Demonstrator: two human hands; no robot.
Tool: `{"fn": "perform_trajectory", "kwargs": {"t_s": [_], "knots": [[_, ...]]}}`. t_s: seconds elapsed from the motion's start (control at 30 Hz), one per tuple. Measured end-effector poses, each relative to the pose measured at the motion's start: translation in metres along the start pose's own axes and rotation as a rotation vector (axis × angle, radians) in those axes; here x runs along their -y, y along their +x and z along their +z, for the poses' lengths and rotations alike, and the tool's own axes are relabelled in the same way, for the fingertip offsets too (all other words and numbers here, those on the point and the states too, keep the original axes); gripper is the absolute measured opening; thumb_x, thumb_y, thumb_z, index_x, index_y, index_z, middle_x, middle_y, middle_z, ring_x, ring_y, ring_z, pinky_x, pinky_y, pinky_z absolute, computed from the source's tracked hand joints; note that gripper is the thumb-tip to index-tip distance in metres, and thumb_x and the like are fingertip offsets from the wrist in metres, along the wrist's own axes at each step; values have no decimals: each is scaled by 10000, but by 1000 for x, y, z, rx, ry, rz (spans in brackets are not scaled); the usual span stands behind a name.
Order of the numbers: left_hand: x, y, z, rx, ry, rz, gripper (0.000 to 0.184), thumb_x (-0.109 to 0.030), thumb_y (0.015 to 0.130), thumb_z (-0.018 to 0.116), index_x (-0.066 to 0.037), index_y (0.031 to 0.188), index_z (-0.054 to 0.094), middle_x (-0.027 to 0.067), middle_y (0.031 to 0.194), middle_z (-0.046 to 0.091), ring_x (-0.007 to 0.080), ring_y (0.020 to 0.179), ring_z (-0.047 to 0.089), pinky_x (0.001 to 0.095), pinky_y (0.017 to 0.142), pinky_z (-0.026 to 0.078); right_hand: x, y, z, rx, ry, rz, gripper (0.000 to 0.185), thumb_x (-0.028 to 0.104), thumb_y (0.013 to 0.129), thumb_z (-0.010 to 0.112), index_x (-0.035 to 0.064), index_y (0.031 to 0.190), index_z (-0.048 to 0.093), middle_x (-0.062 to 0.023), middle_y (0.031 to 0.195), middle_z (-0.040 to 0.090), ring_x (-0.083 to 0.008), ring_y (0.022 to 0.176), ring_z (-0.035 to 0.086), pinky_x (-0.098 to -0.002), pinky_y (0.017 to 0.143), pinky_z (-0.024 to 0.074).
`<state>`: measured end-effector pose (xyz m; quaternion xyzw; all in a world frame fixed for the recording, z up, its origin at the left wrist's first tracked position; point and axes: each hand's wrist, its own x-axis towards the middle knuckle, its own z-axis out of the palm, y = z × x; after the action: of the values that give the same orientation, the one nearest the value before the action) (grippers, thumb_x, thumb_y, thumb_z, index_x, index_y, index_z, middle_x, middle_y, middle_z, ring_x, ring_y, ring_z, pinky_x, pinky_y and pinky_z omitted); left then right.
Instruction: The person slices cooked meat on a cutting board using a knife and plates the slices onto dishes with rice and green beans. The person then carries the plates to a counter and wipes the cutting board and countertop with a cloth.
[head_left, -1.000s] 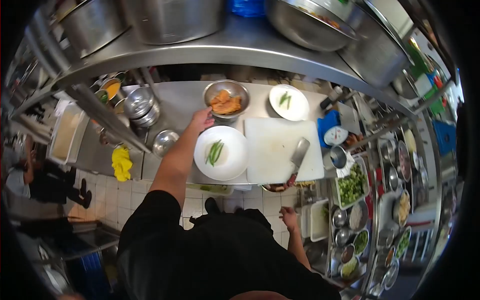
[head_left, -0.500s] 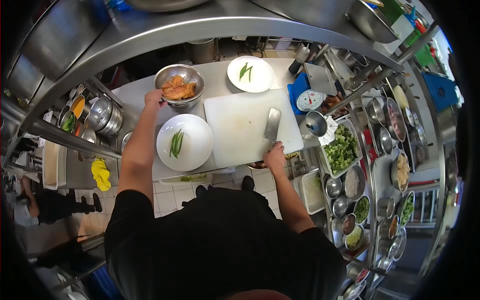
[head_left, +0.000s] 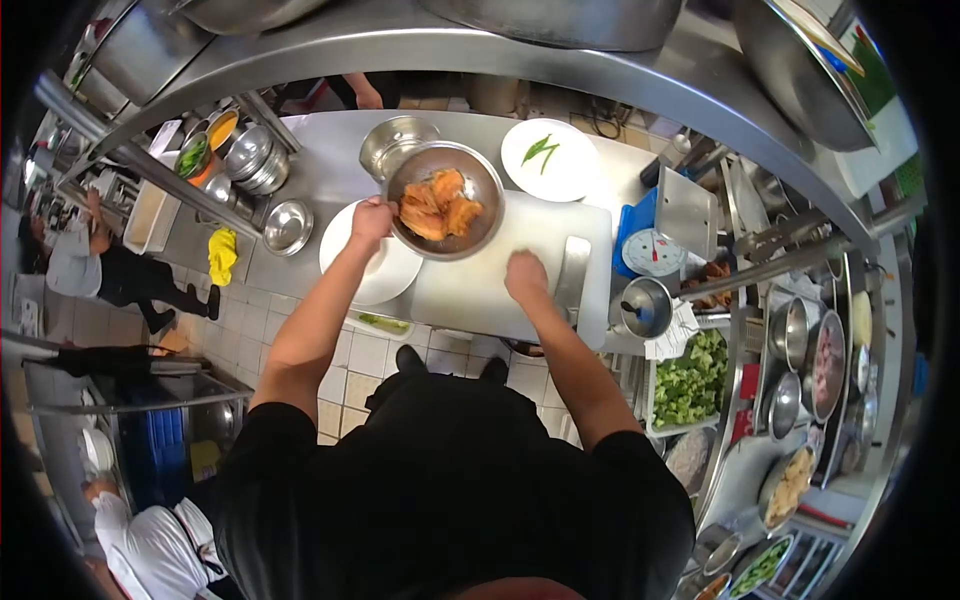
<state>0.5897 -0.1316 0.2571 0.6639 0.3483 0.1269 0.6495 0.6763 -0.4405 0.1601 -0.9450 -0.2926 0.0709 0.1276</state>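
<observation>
Head view, and the left hand (head_left: 372, 222) has the rim of the bowl (head_left: 482, 225) pinched, browned meat (head_left: 437, 208) inside, the bowl over the board's (head_left: 465, 300) far left corner and overlapping a white plate (head_left: 397, 278). Over on the board, just left of the cleaver (head_left: 573, 272), the right hand (head_left: 526, 278) curls, blurred, and whether its fingers close on anything I can't tell! Green beans (head_left: 542, 153) sit on a second plate (head_left: 518, 172) beyond.
</observation>
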Motion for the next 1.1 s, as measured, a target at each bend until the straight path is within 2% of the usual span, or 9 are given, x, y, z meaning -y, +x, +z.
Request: {"fn": "perform_trajectory", "kwargs": {"t_s": [0.1, 0.2, 0.27, 0.47, 0.53, 0.63, 0.73, 0.83, 1.1], "knots": [[18, -15, 22, -78, 302, 167, 123, -131, 797, 621, -31, 763, 683, 79, 649, 654, 179, 545, 596, 349, 567, 499, -12, -56, -28, 284, 17, -33, 140, 69, 793, 566, 3, 863, 667, -212, 953, 658, -374, 901, 652, -478, 766, 527], [8, -43, 52, -104, 549, 457, 134, -124, 764, 649, -46, 863, 693, 159, 876, 703, 341, 766, 667, 395, 708, 534, -28, -101, -54, 145, 218, 37, 185, 175, 809, 623, 30, 919, 657, -200, 987, 643, -377, 937, 639, -488, 777, 519], [0, -45, 67, -43, 571, 905, 111, -112, 769, 648, -22, 833, 666, 155, 988, 697, 351, 817, 663, 414, 749, 544, -37, -116, -62, -9, 248, 126, 222, 234, 823, 645, 46, 939, 649, -185, 1027, 631, -383, 954, 632, -495, 778, 518], [-39, -30, 68, 114, 749, 1194, 93, -94, 778, 652, -42, 767, 577, 104, 1205, 644, 322, 882, 659, 395, 756, 557, -34, -138, -77, 29, 108, 594, 560, 301, 801, 711, -13, 1180, 443, -266, 1127, 540, -440, 960, 615, -510, 846, 511], [-47, -13, 53, 17, 728, 1234, 83, -78, 782, 637, -33, 755, 574, 108, 1186, 653, 326, 889, 657, 388, 768, 554, -36, -144, -66, 30, 171, 575, 631, 286, 781, 720, -39, 1202, 379, -294, 1136, 528, -450, 965, 612, -506, 868, 507], [-46, 34, 30, -272, 598, 1051, 79, -58, 769, 620, -11, 740, 564, 162, 1114, 663, 318, 876, 655, 376, 739, 556, -49, -148, -40, -57, 251, 623, 663, 296, 755, 729, -34, 1212, 381, -296, 1137, 549, -456, 980, 610, -496, 869, 506], [-46, 88, 8, -317, 517, 300, 58, -53, 792, 586, -7, 763, 566, 176, 996, 680, 295, 814, 660, 381, 670, 575, -60, -147, -26, -84, 262, 659, 591, 251, 747, 698, -28, 1186, 418, -302, 1134, 555, -461, 982, 605, -491, 875, 505], [-39, 114, 10, -267, -204, -84, 79, -78, 835, 560, -16, 879, 578, 154, 958, 659, 258, 779, 643, 372, 596, 589, -58, -149, -30, -78, 241, 666, 527, 228, 745, 678, -25, 1152, 460, -298, 1111, 567, -455, 983, 604, -492, 880, 504], [9, 174, 10, -361, -438, -247, 218, -138, 903, 522, -12, 1079, 550, 166, 1082, 612, 259, 802, 636, 347, 583, 597, -65, -152, -13, -174, 194, 681, 485, 243, 720, 683, -42, 1089, 551, -263, 917, 649, -431, 922, 632, -461, 855, 510]]}}
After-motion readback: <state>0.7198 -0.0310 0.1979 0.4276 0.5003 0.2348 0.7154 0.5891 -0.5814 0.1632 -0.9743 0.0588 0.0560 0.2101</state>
